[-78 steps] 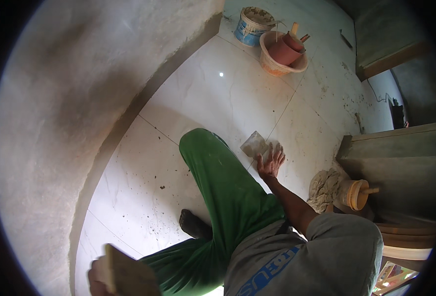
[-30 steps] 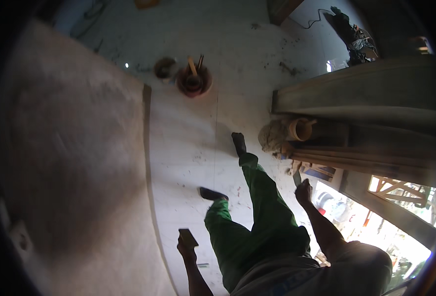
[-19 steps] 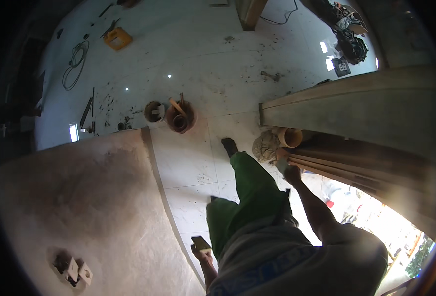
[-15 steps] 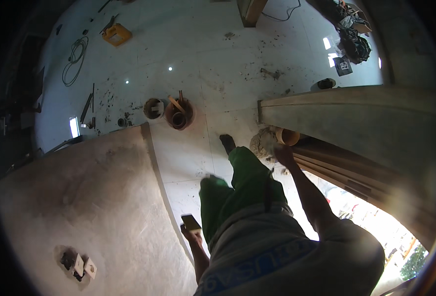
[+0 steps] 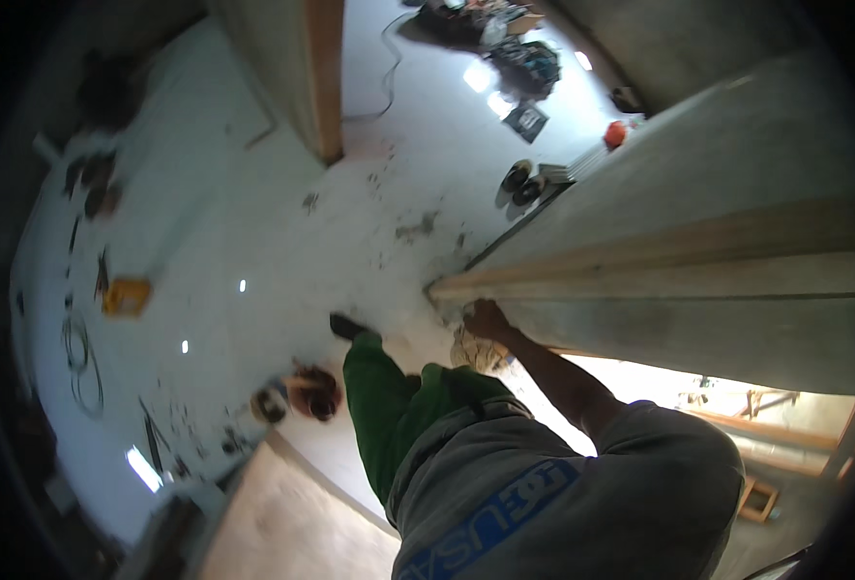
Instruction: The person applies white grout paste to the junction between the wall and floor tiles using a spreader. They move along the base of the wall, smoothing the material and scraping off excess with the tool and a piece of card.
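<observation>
My right hand [image 5: 487, 321] is curled closed beside the wall end [image 5: 442, 290], at the foot of the long wall with a wood-coloured strip [image 5: 640, 256]. A small pale patch shows at its fingers; what they hold, if anything, I cannot make out. Just below that hand lies a lumpy beige-grey heap or sack [image 5: 476, 350], partly hidden by my arm and trousers. My left hand is out of sight, behind my body or beyond the view. My dark shoe [image 5: 347, 327] is on the pale floor, left of the right hand.
A reddish bucket [image 5: 315, 392] and a greyish bucket [image 5: 270, 404] stand by the low wall's corner at lower left. Farther left are a yellow jerrycan [image 5: 126, 297] and a coiled hose [image 5: 81, 362]. Round dark containers [image 5: 516, 177] sit by the wall; a post [image 5: 323, 87] rises at the top.
My body has turned right, so the buckets and jerrycan appear lower left. My right hand has gone from the heap to the wall end. My left hand, earlier holding a dark flat rectangular thing, has left view.
</observation>
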`<state>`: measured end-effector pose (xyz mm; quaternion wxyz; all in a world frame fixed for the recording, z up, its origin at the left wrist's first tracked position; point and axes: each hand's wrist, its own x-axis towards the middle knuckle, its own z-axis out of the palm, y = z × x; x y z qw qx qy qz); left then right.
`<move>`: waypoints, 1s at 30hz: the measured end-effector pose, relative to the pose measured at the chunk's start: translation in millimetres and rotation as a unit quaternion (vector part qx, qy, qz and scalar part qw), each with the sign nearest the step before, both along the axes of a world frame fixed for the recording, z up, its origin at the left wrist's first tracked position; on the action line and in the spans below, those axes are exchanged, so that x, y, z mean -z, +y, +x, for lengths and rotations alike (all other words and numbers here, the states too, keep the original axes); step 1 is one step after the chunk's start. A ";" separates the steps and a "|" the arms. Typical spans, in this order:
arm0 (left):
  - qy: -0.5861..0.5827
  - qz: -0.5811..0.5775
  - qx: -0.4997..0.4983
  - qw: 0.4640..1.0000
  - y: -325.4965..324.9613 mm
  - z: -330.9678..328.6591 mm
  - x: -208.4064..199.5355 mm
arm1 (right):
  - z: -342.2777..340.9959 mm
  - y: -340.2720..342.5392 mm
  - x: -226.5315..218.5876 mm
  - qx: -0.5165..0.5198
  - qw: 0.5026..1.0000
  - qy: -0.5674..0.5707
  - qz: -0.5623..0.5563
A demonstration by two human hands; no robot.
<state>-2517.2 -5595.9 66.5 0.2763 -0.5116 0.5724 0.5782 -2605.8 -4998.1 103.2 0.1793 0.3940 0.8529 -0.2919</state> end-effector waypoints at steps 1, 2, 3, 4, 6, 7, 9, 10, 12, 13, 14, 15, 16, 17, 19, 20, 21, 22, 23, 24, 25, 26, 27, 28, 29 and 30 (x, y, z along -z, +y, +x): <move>-0.004 0.000 0.015 1.000 6.0 -29.8 2.8 | 3.3 5.4 2.0 0.023 0.999 -0.001 0.023; -0.005 0.005 0.035 0.999 15.7 -61.5 5.4 | 11.0 10.6 5.1 0.045 0.998 -0.004 0.045; 0.003 0.002 0.049 0.999 17.0 -98.7 5.3 | 5.3 13.3 2.8 0.039 0.997 -0.047 0.041; 0.016 0.001 0.065 0.998 20.1 -137.6 6.6 | -5.2 20.2 -0.6 0.030 0.995 -0.085 0.034; 0.042 -0.006 0.088 0.995 14.9 -209.0 6.5 | -25.8 18.2 -12.4 0.077 0.994 -0.077 0.012; 0.057 -0.014 0.099 0.993 10.1 -246.1 4.1 | -31.7 13.1 -18.5 0.115 0.990 -0.082 -0.013; 0.102 -0.026 0.120 0.987 -4.0 -324.1 -1.5 | -44.0 -3.3 -22.2 0.110 0.990 -0.082 -0.021; 0.132 -0.033 0.128 0.982 -13.2 -366.7 -8.1 | -60.5 -7.4 -20.7 0.093 0.992 -0.081 -0.023; 0.182 0.000 0.158 0.971 9.2 -441.7 -3.9 | -38.6 8.5 17.3 0.052 0.994 -0.095 0.007; 0.155 0.065 0.185 0.968 55.6 -467.0 -4.6 | 7.9 21.4 40.0 0.087 0.987 -0.133 0.036; 0.162 0.089 0.196 0.963 85.4 -493.8 -8.8 | 22.8 30.3 55.8 0.115 0.980 -0.157 0.050; 0.218 0.072 0.203 0.952 73.3 -527.7 -27.5 | -11.9 9.3 57.3 0.153 0.978 -0.140 -0.021; 0.269 0.058 0.207 0.939 63.5 -555.1 -43.1 | -43.3 -7.5 47.8 0.187 0.970 -0.130 -0.089; 0.277 0.046 0.223 0.933 78.3 -566.2 -45.9 | -48.6 -0.7 49.8 0.195 0.969 -0.124 -0.087; 0.273 0.082 0.187 0.940 123.1 -591.6 -31.2 | -61.2 10.1 50.2 0.218 0.963 -0.134 -0.087; 0.263 0.114 0.145 0.947 137.8 -602.5 -25.5 | -77.2 20.1 53.0 0.219 0.964 -0.124 -0.088; 0.283 0.127 0.125 0.942 168.8 -592.3 -21.6 | -81.7 29.9 52.1 0.216 0.963 -0.139 -0.079; 0.346 0.131 0.211 0.905 189.9 -586.7 -20.5 | -96.5 39.5 48.3 0.209 0.964 -0.150 -0.073; 0.235 0.119 0.134 0.955 211.7 -588.5 -20.3 | -111.3 49.0 44.0 0.239 0.954 -0.153 -0.097; 0.197 0.101 0.135 0.966 237.8 -587.5 -23.6 | -130.1 64.5 42.4 0.240 0.954 -0.144 -0.103; 0.177 0.088 0.148 0.969 250.6 -587.9 -26.2 | -154.9 77.2 39.8 0.268 0.944 -0.137 -0.132; 0.159 0.079 0.164 0.970 265.8 -590.8 -26.8 | -174.1 92.5 39.4 0.300 0.931 -0.130 -0.161; 0.144 0.076 0.183 0.970 290.1 -597.1 -26.3 | -183.4 110.6 44.9 0.313 0.927 -0.125 -0.162; 0.133 0.078 0.198 0.968 312.9 -605.6 -27.1 | -195.9 134.8 53.4 0.294 0.939 -0.127 -0.125; 0.123 0.082 0.216 0.965 337.5 -613.0 -26.7 | -204.3 160.3 60.7 0.280 0.947 -0.130 -0.087; 0.115 0.081 0.231 0.963 356.6 -624.5 -28.0 | -219.7 181.8 63.8 0.260 0.955 -0.131 -0.052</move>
